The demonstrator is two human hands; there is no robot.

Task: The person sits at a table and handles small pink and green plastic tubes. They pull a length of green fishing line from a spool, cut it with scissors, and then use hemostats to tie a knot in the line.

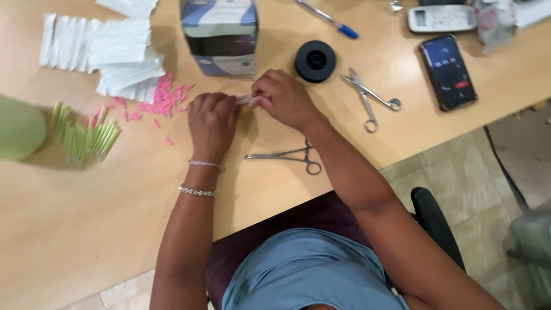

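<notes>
Both hands meet over the middle of the pale wooden surface (115, 229). The left hand (212, 120) is curled closed, its fingers pinched on one end of a small pale, slender packet-like piece (245, 100); the right hand (284, 97) is likewise closed, pinching the other end, so the piece spans the narrow gap between the two hands just above the surface. What the piece is exactly cannot be made out. Two thin silver bracelets (198, 191) sit on the left wrist.

Just near of the hands lie steel forceps with ring handles (287, 155), flat on the surface. To the right of the right hand lie steel scissors (370, 99), and beyond them a black smartphone with a lit screen (447, 72). Far of the hands stands a blue and white cardboard box (221, 34), with a black round spool (315, 60) just to its right. A blue-capped pen (328, 19) lies farther off, and a white remote-like device (441, 18) rests at the far right edge.

To the left of the hands a scatter of small pink plastic caps (163, 97) spreads over the surface. Far left lie clear flat sealed packets (109, 49) in a loose pile. Near those, a bundle of pale green thin tubes (86, 138) lies beside a blurred green rounded object (17, 126).
</notes>
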